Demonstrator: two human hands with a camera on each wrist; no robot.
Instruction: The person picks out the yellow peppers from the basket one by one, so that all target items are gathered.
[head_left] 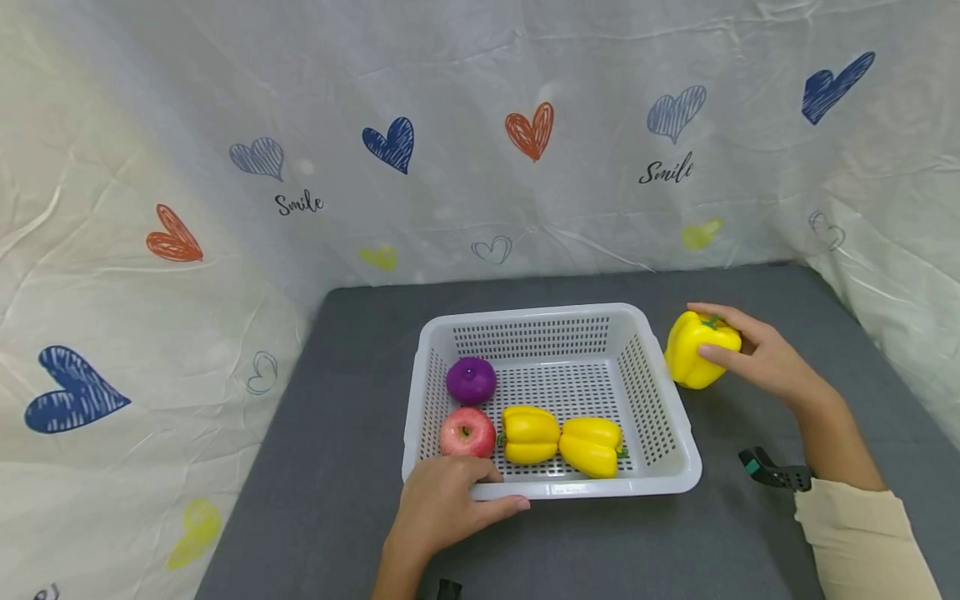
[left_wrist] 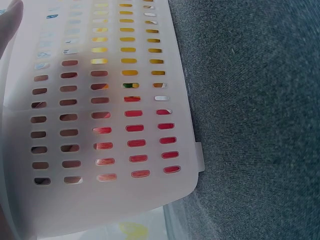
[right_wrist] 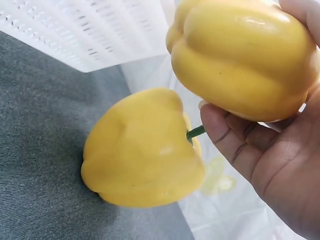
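Observation:
My right hand (head_left: pixel 765 358) holds a yellow bell pepper (right_wrist: pixel 245 60) beside the right end of a white plastic basket (head_left: pixel 555 490). Just below it in the right wrist view, a second yellow bell pepper (right_wrist: pixel 142 150) with a green stem stands on the grey cloth. My left hand (head_left: pixel 442 504) grips the basket's near rim, fingers over the inner side and thumb along the outside. Inside the basket lie a purple round fruit or vegetable (head_left: pixel 471 381), a red apple (head_left: pixel 467 433) and two yellow bell peppers (head_left: pixel 531 435). Through the slotted wall (left_wrist: pixel 85 205), the left wrist view shows red and yellow.
A dark grey cloth (head_left: pixel 352 400) covers the table. Behind and at the sides hangs a white sheet (head_left: pixel 450 75) printed with hearts. A black wrist strap (head_left: pixel 776 473) sits by the right forearm, above a beige sleeve (head_left: pixel 862 533).

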